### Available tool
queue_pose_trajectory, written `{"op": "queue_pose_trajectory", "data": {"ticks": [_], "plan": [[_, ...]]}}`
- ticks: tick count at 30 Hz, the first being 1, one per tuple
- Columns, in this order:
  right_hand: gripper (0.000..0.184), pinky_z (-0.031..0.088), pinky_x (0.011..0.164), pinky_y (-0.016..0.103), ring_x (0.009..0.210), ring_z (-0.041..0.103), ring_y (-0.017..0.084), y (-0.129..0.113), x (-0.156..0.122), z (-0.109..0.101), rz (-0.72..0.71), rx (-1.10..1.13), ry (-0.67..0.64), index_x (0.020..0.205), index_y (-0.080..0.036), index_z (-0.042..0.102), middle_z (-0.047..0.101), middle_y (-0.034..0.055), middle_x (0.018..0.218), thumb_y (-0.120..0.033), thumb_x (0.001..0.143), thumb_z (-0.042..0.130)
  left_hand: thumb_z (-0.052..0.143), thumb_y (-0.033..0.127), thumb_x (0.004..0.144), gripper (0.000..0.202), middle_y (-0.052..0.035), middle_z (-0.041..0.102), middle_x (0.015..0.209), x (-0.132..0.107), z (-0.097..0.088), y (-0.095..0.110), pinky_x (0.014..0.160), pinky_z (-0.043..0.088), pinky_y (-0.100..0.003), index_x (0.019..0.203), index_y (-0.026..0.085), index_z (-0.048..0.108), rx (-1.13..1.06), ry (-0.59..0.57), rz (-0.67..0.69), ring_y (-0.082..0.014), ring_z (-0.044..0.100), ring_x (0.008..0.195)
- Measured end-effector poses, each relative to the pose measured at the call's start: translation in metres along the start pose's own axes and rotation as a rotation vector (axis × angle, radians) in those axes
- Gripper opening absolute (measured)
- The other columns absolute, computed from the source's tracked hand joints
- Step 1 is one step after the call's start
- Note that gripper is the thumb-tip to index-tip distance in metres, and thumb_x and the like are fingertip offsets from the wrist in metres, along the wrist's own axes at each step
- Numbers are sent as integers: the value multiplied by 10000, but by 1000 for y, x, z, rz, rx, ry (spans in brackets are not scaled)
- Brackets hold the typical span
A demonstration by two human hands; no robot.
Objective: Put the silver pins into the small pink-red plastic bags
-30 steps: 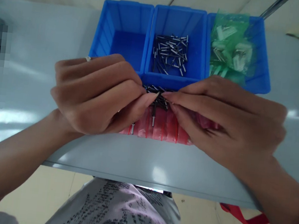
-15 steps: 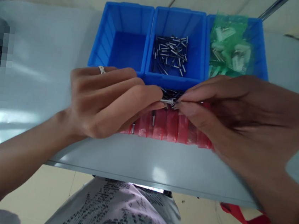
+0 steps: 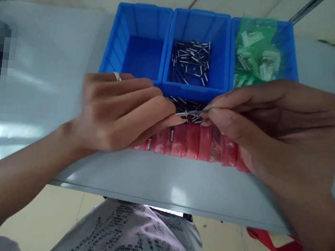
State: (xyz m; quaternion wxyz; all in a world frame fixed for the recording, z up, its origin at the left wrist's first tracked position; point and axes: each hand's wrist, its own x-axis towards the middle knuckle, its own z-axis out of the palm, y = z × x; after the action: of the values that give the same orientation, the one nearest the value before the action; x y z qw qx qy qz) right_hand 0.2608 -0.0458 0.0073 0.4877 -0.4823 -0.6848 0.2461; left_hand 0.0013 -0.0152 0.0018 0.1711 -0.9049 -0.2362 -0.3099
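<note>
Grey bench [image 3: 41,68] carried three blue plastic bins [image 3: 139,18] as I watched from afar; the right bin held a green plastic bag [image 3: 254,51], the middle one loose blind rivets [image 3: 190,62]. Against the bins lay a red plastic bag [image 3: 198,142] topped with more rivets [image 3: 167,98]. My right grip [image 3: 257,123] was pinched nearly shut on one rivet [image 3: 186,114], between thumb and forefinger. My left grip [image 3: 120,116] was curled just beside it, and I couldn't tell whether it held anything.

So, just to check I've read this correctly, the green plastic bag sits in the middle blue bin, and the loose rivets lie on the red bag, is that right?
Not quite: the head view shows the green plastic bag in the blue bin at the right end of the row, not the middle blue bin. The loose blind rivets do lie on the red bag.
</note>
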Motion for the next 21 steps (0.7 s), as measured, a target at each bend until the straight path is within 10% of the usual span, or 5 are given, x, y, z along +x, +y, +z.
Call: {"op": "queue_pose_trajectory", "data": {"ticks": [8, 16, 21], "plan": [[350, 714, 970, 411, 1146, 814, 223, 1, 9, -3, 32, 311, -17, 1277, -314, 815, 828, -14, 1244, -112, 1013, 702, 384, 305, 1127, 360, 23, 553, 684, -7, -1, 0, 623, 378, -302, 888, 224, 641, -21, 42, -157, -120, 658, 643], [222, 672, 857, 421, 1031, 780, 254, 19, 2, -6, -704, -641, -390, 1227, -207, 778, 830, 50, 1181, -155, 1034, 681, 614, 135, 992, 132, 10, 545, 669, -9, 2, -9, 585, 311, -314, 886, 173, 683, -22, 84, -17, -133, 625, 606], [224, 655, 902, 336, 1046, 744, 198, 25, 1, 2, -718, -648, -424, 1211, -214, 761, 805, 42, 1161, -115, 1068, 620, 633, 127, 973, 113, 7, 543, 694, -9, 0, -9, 589, 310, -309, 878, 171, 673, -32, 72, -9, -114, 572, 602]]}}
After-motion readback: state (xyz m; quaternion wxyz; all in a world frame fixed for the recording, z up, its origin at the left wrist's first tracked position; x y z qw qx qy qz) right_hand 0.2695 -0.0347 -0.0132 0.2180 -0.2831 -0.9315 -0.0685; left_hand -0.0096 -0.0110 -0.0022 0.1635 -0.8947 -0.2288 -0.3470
